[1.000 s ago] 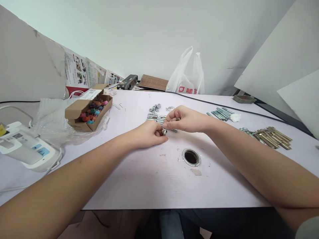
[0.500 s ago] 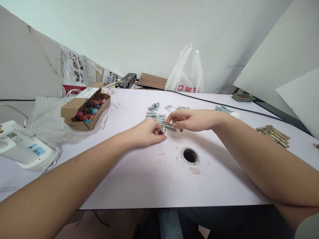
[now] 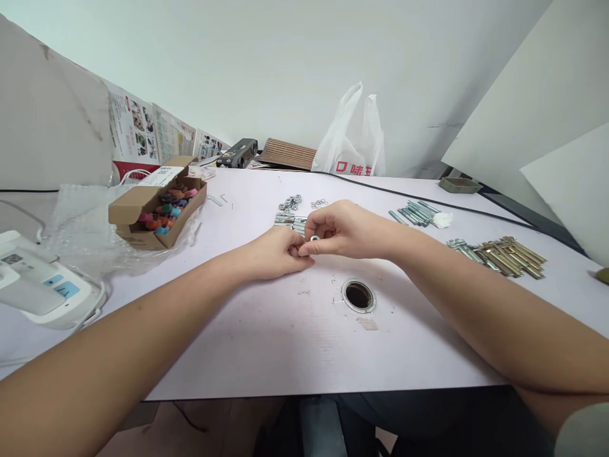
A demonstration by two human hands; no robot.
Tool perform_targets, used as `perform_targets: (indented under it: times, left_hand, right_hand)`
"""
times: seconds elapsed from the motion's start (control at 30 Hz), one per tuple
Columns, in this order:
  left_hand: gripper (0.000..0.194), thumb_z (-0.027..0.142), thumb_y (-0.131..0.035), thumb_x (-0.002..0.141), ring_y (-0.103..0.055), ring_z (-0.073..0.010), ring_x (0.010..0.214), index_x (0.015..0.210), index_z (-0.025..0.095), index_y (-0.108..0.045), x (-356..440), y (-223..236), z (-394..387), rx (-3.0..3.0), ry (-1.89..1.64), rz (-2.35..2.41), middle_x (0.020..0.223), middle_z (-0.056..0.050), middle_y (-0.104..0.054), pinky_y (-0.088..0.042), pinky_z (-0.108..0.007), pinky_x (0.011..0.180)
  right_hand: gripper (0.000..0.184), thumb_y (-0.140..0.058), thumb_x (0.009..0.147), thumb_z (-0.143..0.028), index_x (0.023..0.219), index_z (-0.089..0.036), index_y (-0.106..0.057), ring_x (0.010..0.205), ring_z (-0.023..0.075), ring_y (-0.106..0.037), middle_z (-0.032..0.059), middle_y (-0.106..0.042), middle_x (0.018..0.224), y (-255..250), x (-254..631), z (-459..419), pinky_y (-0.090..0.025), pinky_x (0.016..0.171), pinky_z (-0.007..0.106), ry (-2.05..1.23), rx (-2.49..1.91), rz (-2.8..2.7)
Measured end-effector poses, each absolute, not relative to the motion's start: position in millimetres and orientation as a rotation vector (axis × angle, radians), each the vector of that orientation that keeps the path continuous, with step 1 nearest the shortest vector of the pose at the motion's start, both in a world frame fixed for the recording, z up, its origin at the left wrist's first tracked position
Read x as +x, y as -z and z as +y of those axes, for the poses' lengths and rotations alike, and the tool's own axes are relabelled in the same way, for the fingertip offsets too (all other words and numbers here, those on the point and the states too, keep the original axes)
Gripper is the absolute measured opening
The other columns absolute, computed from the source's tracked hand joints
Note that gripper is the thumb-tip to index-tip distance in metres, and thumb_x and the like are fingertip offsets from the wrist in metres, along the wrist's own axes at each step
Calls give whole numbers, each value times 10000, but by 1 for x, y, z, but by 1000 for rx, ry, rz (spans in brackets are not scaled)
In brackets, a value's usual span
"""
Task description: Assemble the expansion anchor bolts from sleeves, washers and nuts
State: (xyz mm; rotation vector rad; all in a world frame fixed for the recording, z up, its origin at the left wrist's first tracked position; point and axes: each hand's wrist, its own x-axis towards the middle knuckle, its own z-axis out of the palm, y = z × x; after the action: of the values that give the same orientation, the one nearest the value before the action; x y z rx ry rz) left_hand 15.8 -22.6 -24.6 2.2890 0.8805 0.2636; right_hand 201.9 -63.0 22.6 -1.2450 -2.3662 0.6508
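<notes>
My left hand (image 3: 280, 255) is closed low over the table, its fingertips pinched around a metal expansion bolt that the fingers now mostly hide. Right against it, my right hand (image 3: 349, 230) has its thumb and index finger bent together around a small shiny nut (image 3: 314, 238). The fingertips of both hands meet. Just behind them lies a row of silver metal sleeves (image 3: 291, 219), partly covered by my right hand. Beyond are a cluster of nuts (image 3: 291, 202) and some thin ring washers (image 3: 319, 204).
Silver threaded rods (image 3: 419, 212), silver bolts (image 3: 464, 246) and brass-coloured bolts (image 3: 512, 255) lie to the right. A round table hole (image 3: 358, 296) is in front. On the left stand a cardboard box (image 3: 133, 212) of coloured pieces and a white device (image 3: 52, 289). Behind are a plastic bag (image 3: 349, 143) and black cable (image 3: 404, 195).
My right hand has come down and left onto my left fingertips, covering the bolt that stood visible there. A nut now shows at the right fingers. The view has shifted slightly.
</notes>
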Motion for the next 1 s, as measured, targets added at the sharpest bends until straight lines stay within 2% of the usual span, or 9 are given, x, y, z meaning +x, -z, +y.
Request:
perform_targets:
  times: [0.07,0.23,0.37,0.5,0.6,0.67,0.73,0.83,1.0]
  left_hand:
    - [266,387,-552,743,-361,-91,520,606,183,-452,15,25,-22,2304,-268,875,549,40,-383,-269,-240,457]
    - [263,393,-538,756,-394,-103,544,612,185,-467,14,29,-20,2324,-275,876,554,34,-409,-296,-237,470]
    - [268,392,-540,758,-389,-103,532,604,186,-467,14,31,-19,2302,-285,869,549,34,-404,-297,-241,465]
    - [193,374,-537,775,-454,-116,562,784,199,-618,13,30,-18,2297,-277,822,606,29,-506,-334,-240,491]
    - [234,361,-541,782,-482,-120,576,928,216,-651,12,29,-18,2297,-271,783,644,29,-550,-350,-236,504]
    - [213,363,-544,784,-484,-118,578,903,218,-646,12,29,-18,2305,-273,768,643,32,-549,-351,-233,506]
    - [187,380,-549,783,-466,-111,565,790,205,-615,12,29,-18,2316,-271,780,611,37,-520,-342,-232,498]
    - [262,419,-558,775,-437,-103,538,657,187,-530,13,29,-18,2325,-259,821,569,38,-483,-323,-235,479]
    - [300,460,-559,769,-523,-127,574,666,178,-556,14,27,-18,2319,-212,859,628,11,-591,-352,-246,496]
  right_hand:
    - [203,-669,787,-372,770,-172,-692,523,78,-413,-30,-538,566,-18,200,-63,-280,501,232,-562,-1190,-2419]
    - [164,-640,820,-292,903,-197,-745,568,84,-487,-17,-647,667,-13,198,-62,-350,557,226,-568,-1095,-2409]
    - [218,-643,821,-339,930,-182,-749,612,105,-539,14,-685,717,-9,200,-57,-399,564,226,-702,-1097,-2338]
    - [269,-628,835,-344,976,-141,-732,665,123,-590,62,-714,833,0,206,-48,-478,595,241,-1053,-985,-2195]
    - [281,-626,838,-348,968,-121,-728,673,127,-597,79,-713,852,4,209,-45,-504,609,254,-1132,-946,-2159]
    - [304,-640,829,-380,958,-120,-727,675,128,-593,76,-708,832,5,209,-45,-498,607,254,-1132,-968,-2170]
    - [333,-660,807,-420,949,-125,-724,659,124,-575,65,-697,794,4,208,-45,-468,584,245,-1083,-1014,-2192]
    - [358,-700,762,-454,923,-136,-717,598,104,-520,29,-664,699,1,207,-48,-395,537,232,-903,-1099,-2254]
    - [469,-755,705,-434,1050,-130,-659,602,111,-550,3,-646,666,-7,212,-51,-404,563,240,-819,-1087,-2371]
